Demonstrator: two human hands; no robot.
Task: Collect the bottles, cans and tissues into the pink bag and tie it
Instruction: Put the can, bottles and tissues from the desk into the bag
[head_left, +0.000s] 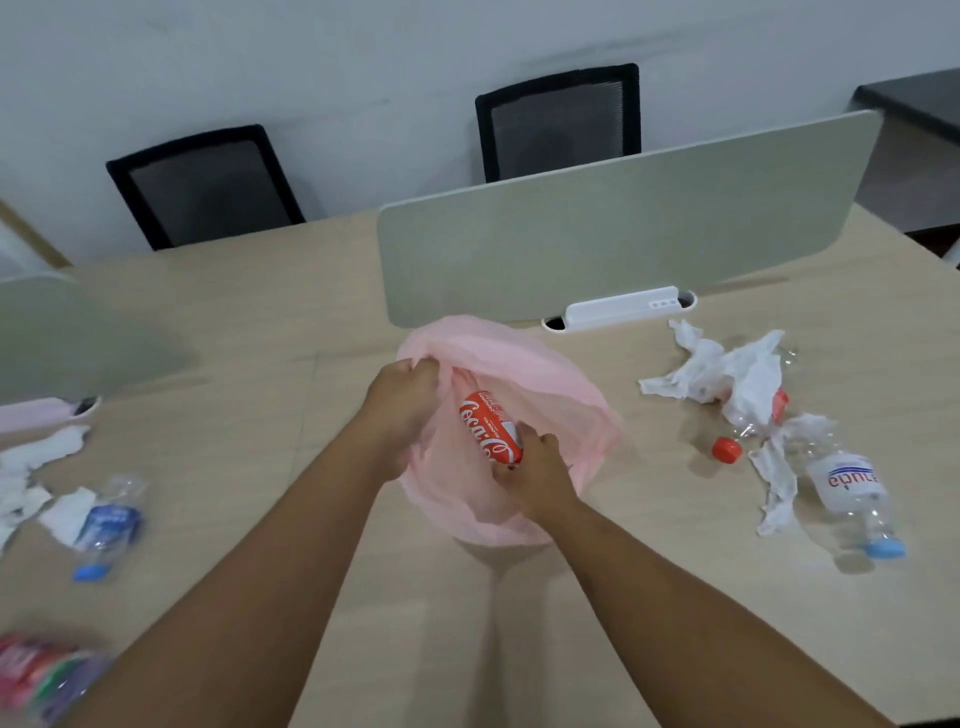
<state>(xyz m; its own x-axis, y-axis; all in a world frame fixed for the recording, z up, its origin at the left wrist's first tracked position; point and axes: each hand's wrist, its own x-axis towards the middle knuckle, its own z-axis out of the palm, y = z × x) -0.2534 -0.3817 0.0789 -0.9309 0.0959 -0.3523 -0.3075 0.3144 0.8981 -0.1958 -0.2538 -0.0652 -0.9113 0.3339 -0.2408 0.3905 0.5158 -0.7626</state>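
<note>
At the far left of the tabletop (260, 364) a scatter of white tissues (31, 467) and a clear bottle with a blue cap (106, 525) lie uncollected, well apart from the bag (a blurred, many-coloured thing (41, 675) at the near left corner is too smeared to name). In the middle, the left hand (402, 400) has its fingers (423, 369) curled tight on the far-left rim of the pink bag (519, 353), holding the mouth open. A red can (491, 428) lies slanted in that mouth, its far end already inside. The right hand (535, 475) has its fingers (540, 441) wrapped round the can's near end, at the bag's near rim. To the right, more crumpled tissues (727, 369) lie over a crushed clear bottle (763, 410), with a loose red cap (726, 450) just beside them and a labelled water bottle (857, 499) nearer the edge. By my reading the task is barely begun: the can looks like the first thing going in, nothing else shows inside, and both piles remain to gather before the bag can be tied.
</note>
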